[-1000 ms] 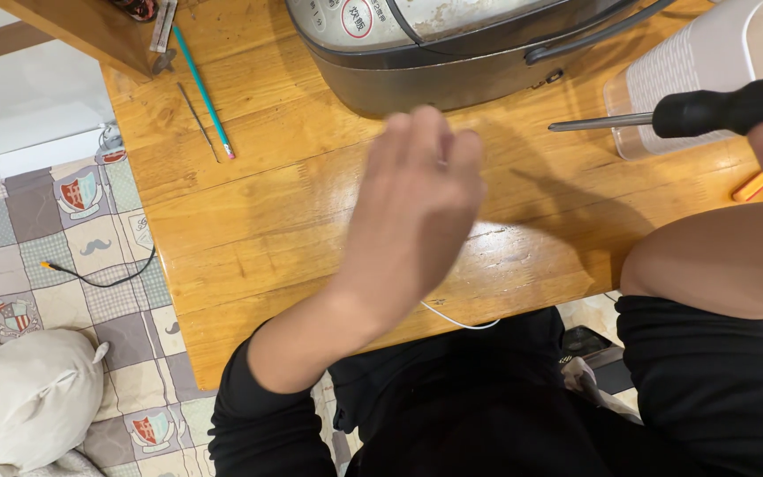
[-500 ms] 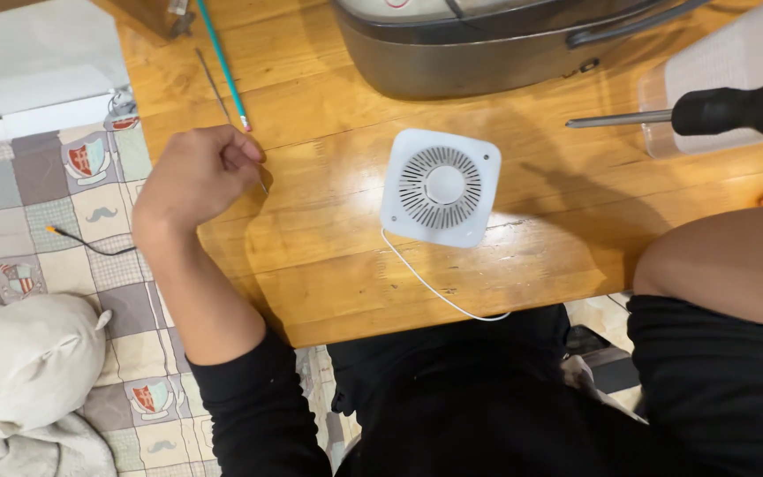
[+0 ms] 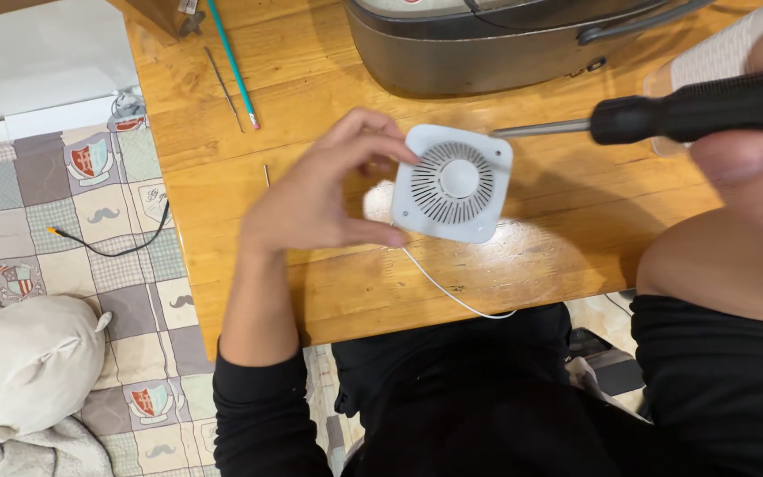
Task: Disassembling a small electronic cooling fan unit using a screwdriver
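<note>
A small white square fan (image 3: 452,183) with a round grille lies on the wooden table (image 3: 222,203), a thin white cable (image 3: 452,296) trailing from it over the near edge. My left hand (image 3: 320,190) grips the fan's left side between thumb and fingers. My right hand (image 3: 744,168) is raised at the right and holds a black-handled screwdriver (image 3: 691,110). Its metal shaft points left, with the tip just above the fan's top right corner.
A grey metal appliance (image 3: 505,40) stands at the table's far edge. A teal pencil (image 3: 233,62) and a thin rod (image 3: 222,88) lie at the far left. Below the table's left edge are a patterned mat (image 3: 64,203), a black wire (image 3: 117,243) and a grey cushion (image 3: 24,367).
My left hand went from the table's left side back to the fan and took hold of it. The view has shifted closer, and the screwdriver tip now sits by the fan.
</note>
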